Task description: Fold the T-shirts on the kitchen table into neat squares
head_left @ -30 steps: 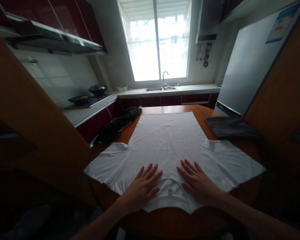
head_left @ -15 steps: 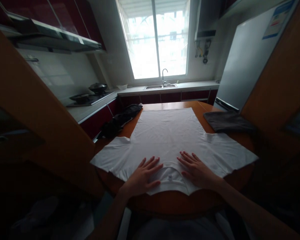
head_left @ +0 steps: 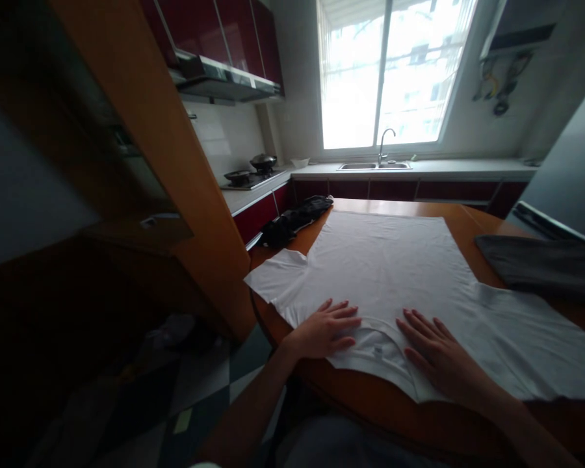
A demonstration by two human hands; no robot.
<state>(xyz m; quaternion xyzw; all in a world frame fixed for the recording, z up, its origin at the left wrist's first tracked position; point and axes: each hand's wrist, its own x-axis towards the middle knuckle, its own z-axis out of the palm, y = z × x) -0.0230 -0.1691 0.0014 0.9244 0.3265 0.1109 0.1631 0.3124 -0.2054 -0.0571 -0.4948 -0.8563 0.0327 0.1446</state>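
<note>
A white T-shirt (head_left: 385,260) lies spread out on the wooden table (head_left: 400,207), its neckline towards me and its sleeves out to both sides. My left hand (head_left: 324,330) rests flat on the shirt just left of the collar, fingers spread. On the collar's other side, my right hand (head_left: 433,351) also lies flat with the fingers stretched out. Between the hands the neck opening shows a small label inside. Neither hand grips the fabric.
Dark folded cloth (head_left: 541,263) lies on the table's right side. A black garment (head_left: 297,221) sits at the far left edge. Beyond are a counter with a sink (head_left: 375,166), a stove with pans (head_left: 263,162), and a fridge (head_left: 570,162). An orange wooden post (head_left: 175,162) stands left.
My view has turned to the left, so everything appears shifted right in the picture. Both hands stay flat on the shirt beside the collar, and the shirt looks unchanged.
</note>
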